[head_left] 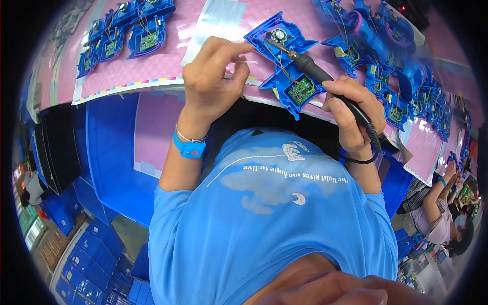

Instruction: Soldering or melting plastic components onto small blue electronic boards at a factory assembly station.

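My right hand (354, 109) is wrapped round the black handle of a soldering iron (311, 67), its cord looping down past the wrist. The iron's metal tip points up and left, over a blue plastic housing (300, 44) beside a round speaker (279, 35). Thin wires run from there to a green circuit board (303, 90) in the lower half of the housing. Left of the housing, my left hand (216, 71) is closed in a pinch. A thin pale strand (248, 62) sticks out from its fingers; its kind is unclear.
Several similar blue housings with boards lie at the table's far left (146, 40) and crowd its right side (391, 76). A pink mat (152, 68) covers the tabletop. Below its front edge is a blue bin (114, 152). Another person (437, 216) sits at the far right.
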### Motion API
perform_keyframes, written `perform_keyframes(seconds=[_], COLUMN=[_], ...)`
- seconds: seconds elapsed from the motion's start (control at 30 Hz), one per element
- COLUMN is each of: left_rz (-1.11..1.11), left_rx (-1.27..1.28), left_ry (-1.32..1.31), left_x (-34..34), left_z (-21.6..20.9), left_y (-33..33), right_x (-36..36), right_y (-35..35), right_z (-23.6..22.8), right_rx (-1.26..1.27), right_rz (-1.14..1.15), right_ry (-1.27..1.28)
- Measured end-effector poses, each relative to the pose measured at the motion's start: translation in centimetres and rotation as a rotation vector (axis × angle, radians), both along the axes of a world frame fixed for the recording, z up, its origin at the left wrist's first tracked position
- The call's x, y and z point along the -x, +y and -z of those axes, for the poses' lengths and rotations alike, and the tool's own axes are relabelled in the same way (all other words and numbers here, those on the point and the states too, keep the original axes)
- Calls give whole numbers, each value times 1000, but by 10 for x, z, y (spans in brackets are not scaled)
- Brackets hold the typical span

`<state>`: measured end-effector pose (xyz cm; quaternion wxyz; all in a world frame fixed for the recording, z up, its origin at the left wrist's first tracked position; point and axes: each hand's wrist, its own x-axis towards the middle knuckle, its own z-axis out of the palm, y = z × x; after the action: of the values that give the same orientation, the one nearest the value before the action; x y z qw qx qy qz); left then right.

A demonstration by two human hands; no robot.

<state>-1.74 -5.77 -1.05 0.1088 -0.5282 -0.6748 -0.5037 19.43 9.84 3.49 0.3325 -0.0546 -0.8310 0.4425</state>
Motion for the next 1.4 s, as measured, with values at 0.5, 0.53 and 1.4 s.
perform_keyframes(seconds=[0.5, 0.53, 1.4], left_rz=[68, 69, 94], left_rx=[16, 16, 55], left_ry=[315, 315, 289], left_x=[8, 8, 10], left_z=[2, 3, 7], left_y=[13, 13, 11], right_x=[-3, -3, -5], right_y=[0, 0, -1], right_z=[2, 2, 5], right_rx=[8, 9, -3], right_rz=[11, 12, 12], right_ry=[22, 22, 24])
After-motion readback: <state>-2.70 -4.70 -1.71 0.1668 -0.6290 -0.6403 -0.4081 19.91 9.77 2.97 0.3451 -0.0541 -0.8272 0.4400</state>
